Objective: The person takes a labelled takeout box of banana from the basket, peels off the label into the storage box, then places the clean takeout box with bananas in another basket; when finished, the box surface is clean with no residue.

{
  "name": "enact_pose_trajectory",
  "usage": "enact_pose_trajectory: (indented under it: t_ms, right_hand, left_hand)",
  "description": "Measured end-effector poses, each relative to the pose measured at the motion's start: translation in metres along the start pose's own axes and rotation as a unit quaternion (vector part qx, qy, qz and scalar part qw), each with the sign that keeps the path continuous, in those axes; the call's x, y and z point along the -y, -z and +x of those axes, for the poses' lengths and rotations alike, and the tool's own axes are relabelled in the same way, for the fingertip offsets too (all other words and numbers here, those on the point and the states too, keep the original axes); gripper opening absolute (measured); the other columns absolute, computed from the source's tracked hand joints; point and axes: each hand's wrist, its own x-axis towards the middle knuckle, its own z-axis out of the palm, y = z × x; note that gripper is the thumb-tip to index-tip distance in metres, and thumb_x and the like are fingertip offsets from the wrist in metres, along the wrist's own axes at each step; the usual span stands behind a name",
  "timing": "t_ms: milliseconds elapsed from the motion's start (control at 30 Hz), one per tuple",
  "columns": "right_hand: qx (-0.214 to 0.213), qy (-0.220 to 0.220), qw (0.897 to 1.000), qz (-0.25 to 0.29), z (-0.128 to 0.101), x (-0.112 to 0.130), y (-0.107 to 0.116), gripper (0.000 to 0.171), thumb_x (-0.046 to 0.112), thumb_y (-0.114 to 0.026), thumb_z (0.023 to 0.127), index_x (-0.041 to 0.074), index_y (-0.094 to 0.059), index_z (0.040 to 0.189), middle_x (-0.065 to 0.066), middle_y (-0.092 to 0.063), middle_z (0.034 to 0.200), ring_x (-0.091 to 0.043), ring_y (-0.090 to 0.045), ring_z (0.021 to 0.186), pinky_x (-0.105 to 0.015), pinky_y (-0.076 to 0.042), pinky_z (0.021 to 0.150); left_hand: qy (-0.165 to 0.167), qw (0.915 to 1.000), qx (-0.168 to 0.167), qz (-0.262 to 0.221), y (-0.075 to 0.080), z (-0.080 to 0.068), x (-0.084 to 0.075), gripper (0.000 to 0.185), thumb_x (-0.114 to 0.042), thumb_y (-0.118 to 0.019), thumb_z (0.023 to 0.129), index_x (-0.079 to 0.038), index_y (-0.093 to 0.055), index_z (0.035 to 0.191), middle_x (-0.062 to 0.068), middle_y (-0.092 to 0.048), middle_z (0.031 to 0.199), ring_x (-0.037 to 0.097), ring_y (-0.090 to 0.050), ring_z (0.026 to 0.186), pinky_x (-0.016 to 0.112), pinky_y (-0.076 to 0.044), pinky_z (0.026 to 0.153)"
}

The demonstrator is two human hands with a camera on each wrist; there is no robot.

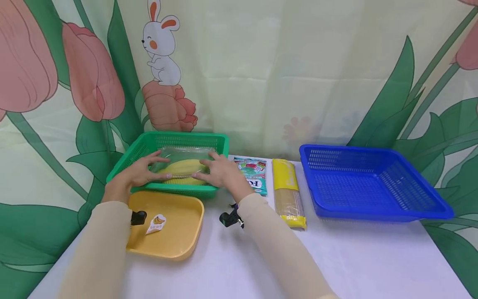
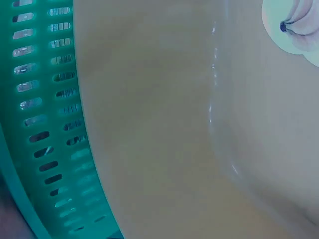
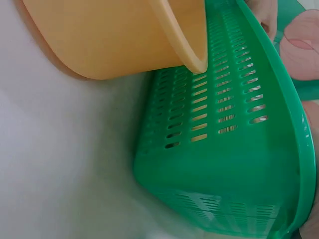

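Observation:
In the head view, a clear plastic box (image 1: 188, 153) lies in the green basket (image 1: 220, 143) at the back left. A long yellow thing (image 1: 183, 167) shows through or beneath it, its kind unclear. My left hand (image 1: 140, 171) grips the box's left side, thumb at the near edge and fingers farther back. On the right side, my right hand (image 1: 221, 170) holds it the same way, thumb near the left thumb. The left wrist view shows the basket's slotted wall (image 2: 45, 124); the right wrist view shows its outer corner (image 3: 224, 169).
A yellow tray (image 1: 175, 232) with a banana sticker (image 1: 157, 223) stands against the basket's near side. Right of the basket lie a teal candy packet (image 1: 257, 172) and a yellow-ended packet (image 1: 286, 195). A blue basket (image 1: 347, 211) stands at the right. A printed curtain (image 1: 254, 104) hangs behind.

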Motion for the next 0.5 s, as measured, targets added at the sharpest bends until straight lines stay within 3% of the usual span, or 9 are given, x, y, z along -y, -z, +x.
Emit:
enact_pose_trajectory:
  t_ms: [333, 500]
  right_hand:
    - [-0.008, -0.002, 1.0, -0.014, -0.004, 0.003, -0.008, 0.077, 0.083, -0.034, 0.093, 0.038, -0.045, 0.155, 0.001, -0.026, 0.169, -0.026, -0.029, 0.154, -0.057, -0.049, 0.106]
    - [-0.027, 0.009, 1.0, 0.002, -0.006, -0.002, -0.008, 0.069, 0.074, -0.03, 0.101, 0.037, -0.042, 0.157, 0.002, -0.022, 0.171, -0.026, -0.024, 0.156, -0.057, -0.041, 0.114]
  left_hand:
    - [-0.002, 0.9997, -0.009, -0.022, -0.01, -0.008, 0.005, 0.08, -0.049, -0.075, 0.092, -0.004, -0.047, 0.153, 0.02, -0.008, 0.171, 0.056, -0.008, 0.152, 0.076, -0.021, 0.113]
    - [-0.024, 0.9988, -0.031, -0.028, -0.008, -0.004, 0.003, 0.075, -0.044, -0.078, 0.09, -0.004, -0.052, 0.149, 0.021, -0.015, 0.17, 0.054, -0.015, 0.152, 0.073, -0.024, 0.115]
